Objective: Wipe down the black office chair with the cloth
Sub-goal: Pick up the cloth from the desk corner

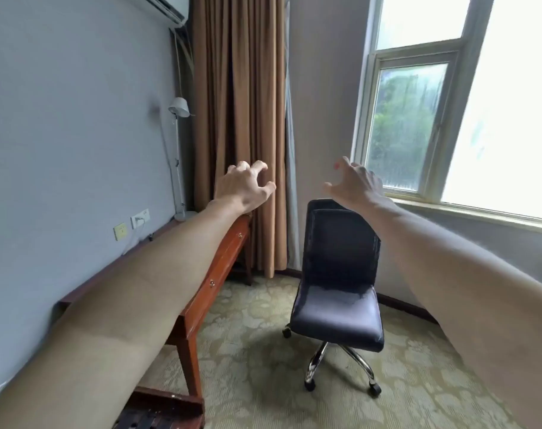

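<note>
Left hand [243, 185]: raised in the air, fingers [259, 167] half bent like a claw w/ gaps between them, thumb apart. It holds nothing.
Right hand [355, 184]: also raised, fingers [344, 165] loosely bent and spread, thumb out to the side. Nothing in it.
Cloth: not in view. It is not in either hand, and I see none on the chair or floor.
Black office chair [337, 274]: stands on the carpet [248, 351], below and beyond both sets of fingers, more under the right ones. Top of the backrest shows just under the right wrist, but the fingers do not touch the chair.
Seat: has a dull shine. I cannot tell if it is damp or only window light, so it is no proof of wiping.
Progress: prob. at the very start, or in a pause. No wiping contact at this moment.
Left to do, as I judge: get the cloth in one hand, bring the fingers down to the chair, then wipe backrest, seat, perhaps the base and legs.
Worktop [223, 252]: red-brown wood, below the left fingers, running under the left forearm along the wall.
Curtain [238, 103]: brown, right behind the left fingers.
Window [418, 119]: beyond the right fingers, to their right.
</note>
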Motion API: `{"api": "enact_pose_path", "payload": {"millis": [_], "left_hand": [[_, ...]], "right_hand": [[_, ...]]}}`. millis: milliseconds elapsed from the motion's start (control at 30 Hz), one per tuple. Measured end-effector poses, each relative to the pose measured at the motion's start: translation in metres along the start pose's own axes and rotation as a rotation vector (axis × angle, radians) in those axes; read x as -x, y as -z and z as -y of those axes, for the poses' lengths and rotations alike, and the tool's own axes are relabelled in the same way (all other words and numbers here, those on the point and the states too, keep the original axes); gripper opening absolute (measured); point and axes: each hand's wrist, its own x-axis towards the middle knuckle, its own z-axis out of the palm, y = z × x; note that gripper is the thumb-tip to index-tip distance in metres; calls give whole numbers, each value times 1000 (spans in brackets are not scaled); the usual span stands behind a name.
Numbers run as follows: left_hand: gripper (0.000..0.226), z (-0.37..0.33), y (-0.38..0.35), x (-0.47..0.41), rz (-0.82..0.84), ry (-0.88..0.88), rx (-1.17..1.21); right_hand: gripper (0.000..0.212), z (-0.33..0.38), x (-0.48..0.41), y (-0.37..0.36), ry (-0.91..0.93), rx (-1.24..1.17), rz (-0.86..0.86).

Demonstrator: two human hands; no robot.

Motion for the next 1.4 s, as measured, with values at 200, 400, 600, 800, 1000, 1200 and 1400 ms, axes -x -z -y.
{"api": "enact_pose_path", "payload": {"millis": [200, 400, 600, 800, 1000, 1200, 1400], "left_hand": [[46, 68, -15, -14, 5, 106, -31], [46, 120, -25, -37, -15, 157, -59], [45, 150, -55, -54, 14, 185, -127], [43, 151, -107, -76, 50, 212, -170], [45, 140, -168, -101, 84, 294, -244], [47, 149, -210, -106, 130, 402, -226], [45, 182, -227, -104, 142, 488, -301]], "right_hand": [[46, 52, -29, -52, 61, -7, 19], [53, 89, -57, -107, 111, -16, 104], [54, 88, -75, -155, 148, 33, 206], [51, 61, -98, -205, 203, -15, 268], [58, 14, -136, -255, 286, -36, 312], [59, -8, -164, -304, 350, -87, 394], [58, 17, -175, -354, 473, -131, 445]]}}
